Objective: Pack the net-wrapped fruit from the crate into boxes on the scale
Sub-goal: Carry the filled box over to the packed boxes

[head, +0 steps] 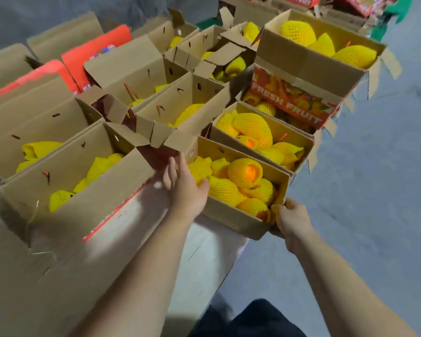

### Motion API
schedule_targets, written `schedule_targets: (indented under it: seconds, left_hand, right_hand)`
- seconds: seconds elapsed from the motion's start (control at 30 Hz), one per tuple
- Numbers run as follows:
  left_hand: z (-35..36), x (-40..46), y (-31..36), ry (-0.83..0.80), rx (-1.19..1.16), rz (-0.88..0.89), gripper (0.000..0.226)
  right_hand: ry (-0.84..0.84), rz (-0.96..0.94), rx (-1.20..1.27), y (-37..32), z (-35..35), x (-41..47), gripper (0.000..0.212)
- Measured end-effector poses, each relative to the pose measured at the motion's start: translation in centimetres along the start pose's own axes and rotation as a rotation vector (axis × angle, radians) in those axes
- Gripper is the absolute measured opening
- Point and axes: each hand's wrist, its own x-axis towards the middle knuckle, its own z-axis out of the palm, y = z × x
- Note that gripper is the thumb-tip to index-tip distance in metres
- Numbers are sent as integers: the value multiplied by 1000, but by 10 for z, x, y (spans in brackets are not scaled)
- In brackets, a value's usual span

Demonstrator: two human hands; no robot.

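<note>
Net-wrapped fruit [229, 188] fills the nearest box [231, 218], which you hold at both ends. Your right hand [292, 218] grips its near right corner, fingers curled underneath. Your left hand [184, 184] lies flat and open along the left wall, thumb touching a fruit.

Risk, as I judge it: only one hand really grips. Corrugated card is thin and flexes, so the left end could sag or slide and tip round fruit out.

Foam net is yellow, soft, ribbed mesh; orange skin shows through gaps. Beyond, more open boxes [263, 132], flaps up. Farthest, a "FRESH FRUIT" printed box [309, 76] stacked on top. No scale visible.
</note>
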Motion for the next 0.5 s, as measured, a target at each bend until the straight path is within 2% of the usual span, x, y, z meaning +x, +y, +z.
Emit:
schedule_targets:
  seconds: [0.03,0.1,0.13,0.2,0.23,0.3,0.37,0.4,0.5]
  left_hand:
    - [14,-11,0,32,-10,-44,100]
    - [39,-33,-2,95,-106,-121,106]
    - [47,-41,-2,114,-229,-179,104]
    - [57,-48,-3,132,-478,-308,103]
    - [60,-49,-3,121,-573,-359,106]
    - [64,-50,0,10,-714,-465,110]
    - [66,-53,10,-117,-909,-620,108]
    - [67,-55,13,-144,-963,-648,105]
    - [66,-56,8,-159,-985,-600,95]
  right_hand:
    - [0,13,3,-3,-2,4,25]
    - [5,35,-26,-3,-8,10,46]
    - [99,-2,-130,-2,-9,11,61]
    - [381,-234,-402,-4,-8,12,77]
    - [460,-397,-523,-7,-6,12,77]
    - [387,-656,-802,-17,-2,21,70]
    - [240,-702,-1062,-25,2,38,67]
    - [212,-687,-1118,-27,5,44,65]
    - [321,-731,-1085,-23,16,48,50]
